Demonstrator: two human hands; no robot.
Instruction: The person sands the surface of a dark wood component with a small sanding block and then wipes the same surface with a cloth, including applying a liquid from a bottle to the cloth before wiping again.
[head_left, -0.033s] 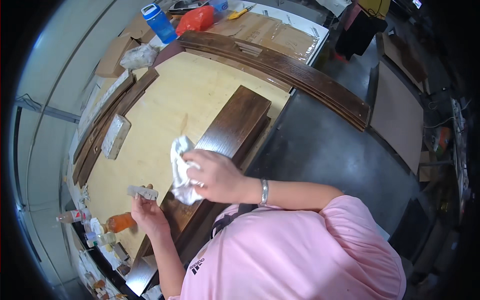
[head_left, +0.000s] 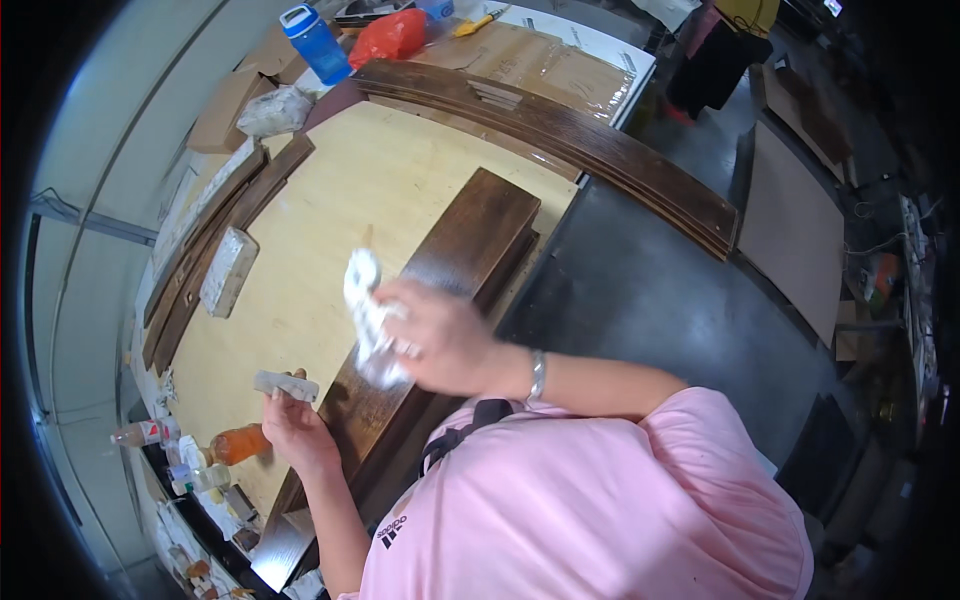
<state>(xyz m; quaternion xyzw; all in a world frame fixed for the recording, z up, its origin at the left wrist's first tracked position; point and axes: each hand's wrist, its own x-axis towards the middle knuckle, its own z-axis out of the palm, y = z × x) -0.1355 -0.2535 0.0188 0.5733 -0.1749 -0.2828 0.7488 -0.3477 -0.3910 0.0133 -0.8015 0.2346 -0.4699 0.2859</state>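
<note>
A crumpled white cloth (head_left: 372, 325) is bunched in my right hand (head_left: 440, 335), its fingers closed round it and smeared by motion. It is over the dark brown wooden board (head_left: 470, 225), which lies slantwise along the near edge of the pale plywood table top (head_left: 330, 210); whether the cloth touches the board I cannot tell. My left hand (head_left: 298, 430), by the board's lower left part, pinches a small flat whitish strip (head_left: 286, 384) between thumb and fingers.
Another long brown moulding (head_left: 560, 135) crosses the far side, overhanging the table's right edge. More mouldings (head_left: 230, 220) and a pale block (head_left: 229, 272) lie at left. An orange bottle (head_left: 240, 444) is beside my left hand. At the back are a blue bottle (head_left: 316, 45) and red bag (head_left: 388, 38).
My right hand has shifted slightly right, and the cloth looks narrower and its top is higher. My left hand keeps its place with the strip.
</note>
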